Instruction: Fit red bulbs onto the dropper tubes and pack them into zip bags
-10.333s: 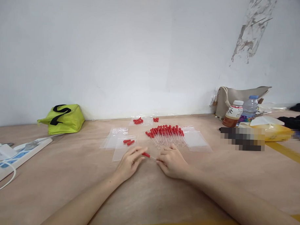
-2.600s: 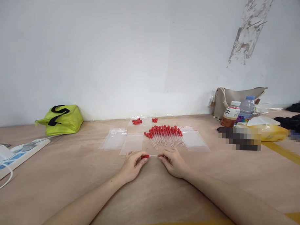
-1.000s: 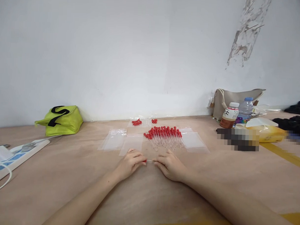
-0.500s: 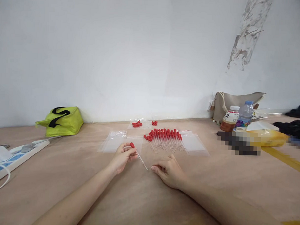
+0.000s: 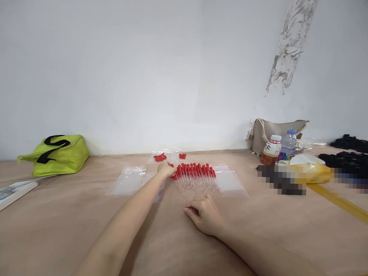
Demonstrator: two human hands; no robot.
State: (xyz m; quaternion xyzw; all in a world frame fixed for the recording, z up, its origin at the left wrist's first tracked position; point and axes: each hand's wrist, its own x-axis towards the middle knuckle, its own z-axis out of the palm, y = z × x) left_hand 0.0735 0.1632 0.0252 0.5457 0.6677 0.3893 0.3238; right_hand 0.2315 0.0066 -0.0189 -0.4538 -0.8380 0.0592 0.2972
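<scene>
A row of glass droppers (image 5: 197, 180) with red rubber bulbs lies side by side in the middle of the table, tips pointing toward me. At the left end of this row, my left hand (image 5: 165, 169) is closed on a dropper (image 5: 172, 166), pinching it near its red bulb; its glass part is mostly hidden. My right hand (image 5: 206, 215) rests on the table just in front of the dropper tips, fingers curled in and nothing visible in them. Behind the row lie loose red bulbs (image 5: 160, 157) on a clear plastic bag (image 5: 171, 157).
Clear zip bags (image 5: 129, 180) lie left of the droppers, with more bags (image 5: 231, 183) on the right. A lime-green pouch (image 5: 61, 156) and a power strip (image 5: 11, 196) are at left. Bottles (image 5: 271, 150), a beige bag (image 5: 258, 136) and a yellow tissue pack (image 5: 312, 170) stand at right.
My left hand has carried the dropper forward from in front of me to the left end of the row. My right hand stays nearly in place. The view has shifted slightly.
</scene>
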